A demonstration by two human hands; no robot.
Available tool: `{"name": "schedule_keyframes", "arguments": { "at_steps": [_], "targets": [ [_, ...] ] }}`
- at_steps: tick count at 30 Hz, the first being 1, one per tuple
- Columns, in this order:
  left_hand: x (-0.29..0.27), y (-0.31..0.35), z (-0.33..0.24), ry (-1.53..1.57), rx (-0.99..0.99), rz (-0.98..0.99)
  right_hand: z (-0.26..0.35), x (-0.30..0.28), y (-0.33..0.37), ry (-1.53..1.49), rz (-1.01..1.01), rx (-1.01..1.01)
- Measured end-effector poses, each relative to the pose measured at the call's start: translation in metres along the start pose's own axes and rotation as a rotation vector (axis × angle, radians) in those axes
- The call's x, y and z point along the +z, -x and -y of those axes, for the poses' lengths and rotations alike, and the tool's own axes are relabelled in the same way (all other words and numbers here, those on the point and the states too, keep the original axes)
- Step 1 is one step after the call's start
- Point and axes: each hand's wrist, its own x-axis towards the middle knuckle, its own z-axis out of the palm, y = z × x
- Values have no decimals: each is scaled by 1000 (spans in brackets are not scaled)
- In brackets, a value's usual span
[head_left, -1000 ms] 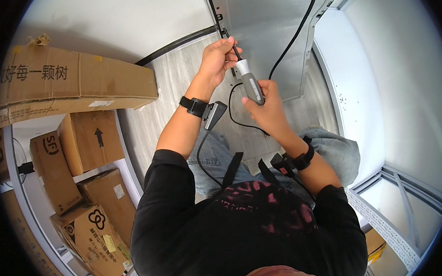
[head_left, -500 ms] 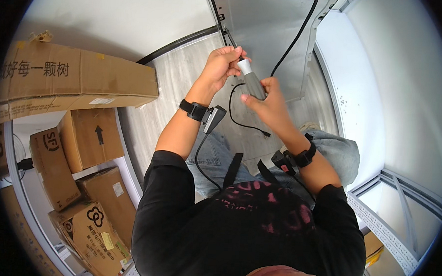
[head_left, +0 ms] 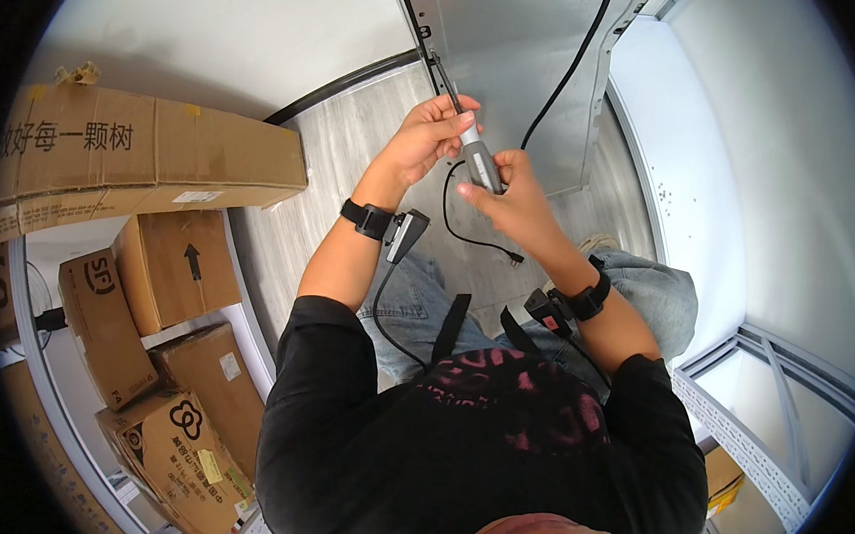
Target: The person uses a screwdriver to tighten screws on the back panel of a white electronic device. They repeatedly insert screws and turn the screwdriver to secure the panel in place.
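Both hands (head_left: 470, 159) around grey screwdriver (head_left: 477, 157), tip at metal panel (head_left: 522, 71)

Black long-sleeved top with a pink chest print, blue jeans below. Behind the fingers, each wrist wears a black strap (head_left: 365, 218) carrying a small dark device (head_left: 405, 235), black cables trailing.

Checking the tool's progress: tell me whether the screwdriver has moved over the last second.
Yes. The screwdriver has shifted up the picture, its tip now nearer the perforated edge of the grey metal panel, held by the left hand and right hand.
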Motion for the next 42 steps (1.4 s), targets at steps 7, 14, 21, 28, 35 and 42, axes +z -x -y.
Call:
{"name": "schedule_keyframes", "arguments": {
  "at_steps": [7, 14, 21, 28, 35, 42],
  "targets": [
    [4, 12, -12, 190, 56, 148, 13, -12, -3, -449, 198, 419],
    [3, 2, -4, -82, 99, -13, -24, 11, -3, 62, -223, -201],
    [10, 15, -6, 153, 87, 85, 14, -1, 1, -258, 123, 262],
    [6, 11, 1, -39, 121, -44, 9, 11, 1, -162, -36, 129],
    [10, 17, -7, 156, 86, 62, 9, 7, 0, -351, 120, 314],
    [-1, 8, -1, -43, 124, 16, 3, 9, -4, -313, -25, 310]
  ]
}}
